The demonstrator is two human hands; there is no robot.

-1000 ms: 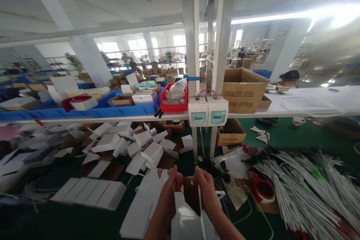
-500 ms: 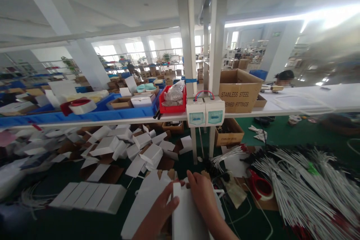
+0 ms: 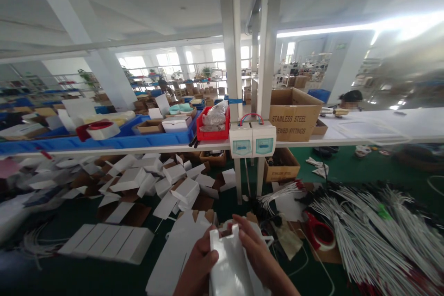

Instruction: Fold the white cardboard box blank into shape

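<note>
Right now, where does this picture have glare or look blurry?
Head view: strong glare spreads from the ceiling light at upper right; head view: a bright sheen streaks the held white carton; head view: pale strands at lower left look soft and dim.

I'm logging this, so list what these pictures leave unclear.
In the head view:
White carton: near end, cut off by the bottom edge.
Left hand: some fingertips, hidden behind the carton.
Large cardboard box: a printed word's first letters, hidden by the white switch box.
</note>
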